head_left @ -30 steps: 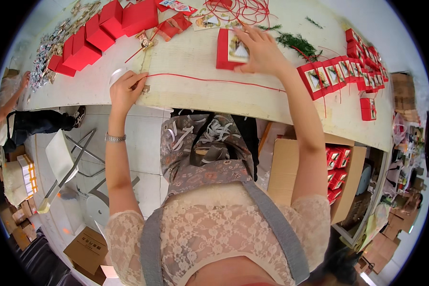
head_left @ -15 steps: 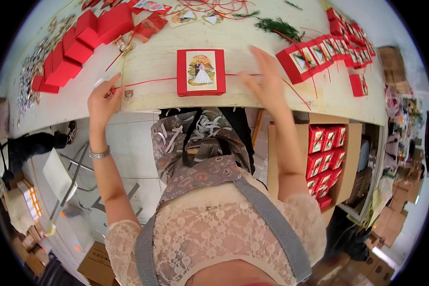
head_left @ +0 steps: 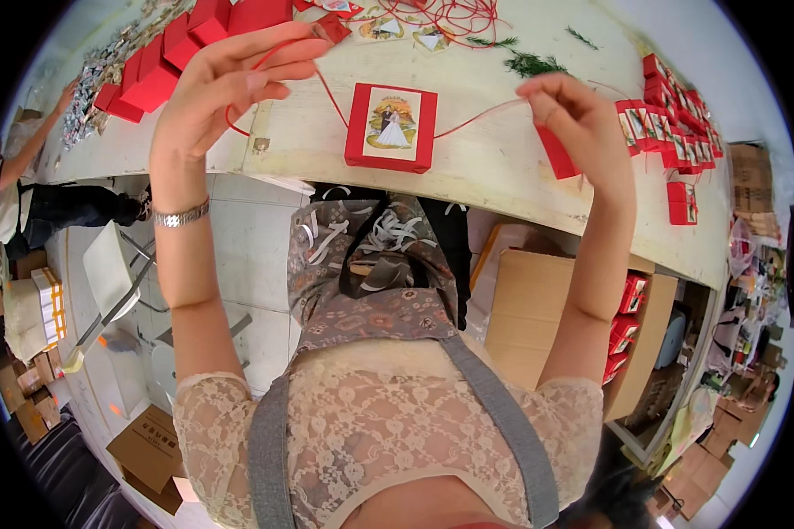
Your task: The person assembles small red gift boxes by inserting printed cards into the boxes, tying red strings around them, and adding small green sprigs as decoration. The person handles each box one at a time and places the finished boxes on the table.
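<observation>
A red gift box (head_left: 423, 132) with a picture card of a bride and groom (head_left: 391, 123) on its top lies near the table's front edge. A thin red cord (head_left: 331, 95) leads out from both sides of the box. My left hand (head_left: 220, 93) is raised to the left of it, fingers rather straight, with the cord passing between them and its loose end hanging by the palm. To the right, my right hand (head_left: 578, 119) pinches the other length of cord, which is drawn up taut from the box. How the cord runs beneath the box is hidden.
Plain red boxes (head_left: 181, 40) line up at the back left beside a heap of small wrapped pieces (head_left: 93, 93). Finished boxes (head_left: 682, 141) stand at right, green sprigs (head_left: 534, 64) and tangled cords (head_left: 454, 19) at the back. A cardboard carton (head_left: 525, 309) sits below the table. Another person's arm (head_left: 40, 137) reaches in at far left.
Both my hands have risen, lifting the cord off the table on either side of the box. My right hand has moved outward and closed on the cord. A person has come into view at left.
</observation>
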